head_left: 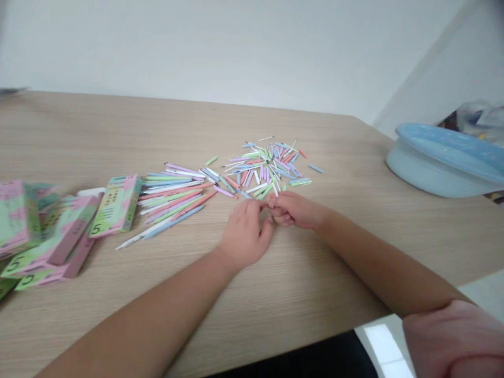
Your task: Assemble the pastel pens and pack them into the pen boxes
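My left hand [244,231] and my right hand [293,210] meet at the table's middle, fingertips pinched together on a small thin piece that I cannot make out. Just beyond them lies a scattered heap of short pastel pen parts [268,168] in pink, green, blue and purple. To the left of that heap rests a row of long assembled pastel pens [173,197], lying roughly parallel.
Several pink and green flat boxes [59,226] are piled at the left edge of the wooden table [118,131]. A light blue basin [444,160] sits at the right edge. A white wall stands behind; the table's front edge runs near my right forearm.
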`<action>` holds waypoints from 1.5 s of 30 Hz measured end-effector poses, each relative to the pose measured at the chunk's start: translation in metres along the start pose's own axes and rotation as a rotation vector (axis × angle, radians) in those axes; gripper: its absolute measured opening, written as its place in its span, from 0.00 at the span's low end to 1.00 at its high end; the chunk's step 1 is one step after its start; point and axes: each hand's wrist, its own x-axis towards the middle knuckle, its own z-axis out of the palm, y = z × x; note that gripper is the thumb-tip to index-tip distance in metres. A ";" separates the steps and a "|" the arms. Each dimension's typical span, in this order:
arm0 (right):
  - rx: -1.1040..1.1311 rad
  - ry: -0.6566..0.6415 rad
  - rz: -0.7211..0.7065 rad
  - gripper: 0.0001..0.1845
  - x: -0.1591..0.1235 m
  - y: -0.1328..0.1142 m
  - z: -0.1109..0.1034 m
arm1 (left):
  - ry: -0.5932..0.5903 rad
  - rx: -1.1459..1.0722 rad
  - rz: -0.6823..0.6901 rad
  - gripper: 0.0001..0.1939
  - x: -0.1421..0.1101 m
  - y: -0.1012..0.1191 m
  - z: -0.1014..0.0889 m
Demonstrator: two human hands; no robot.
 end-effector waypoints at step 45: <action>0.050 0.322 -0.520 0.19 0.007 0.009 -0.015 | -0.029 -0.227 -0.130 0.11 0.009 -0.015 -0.001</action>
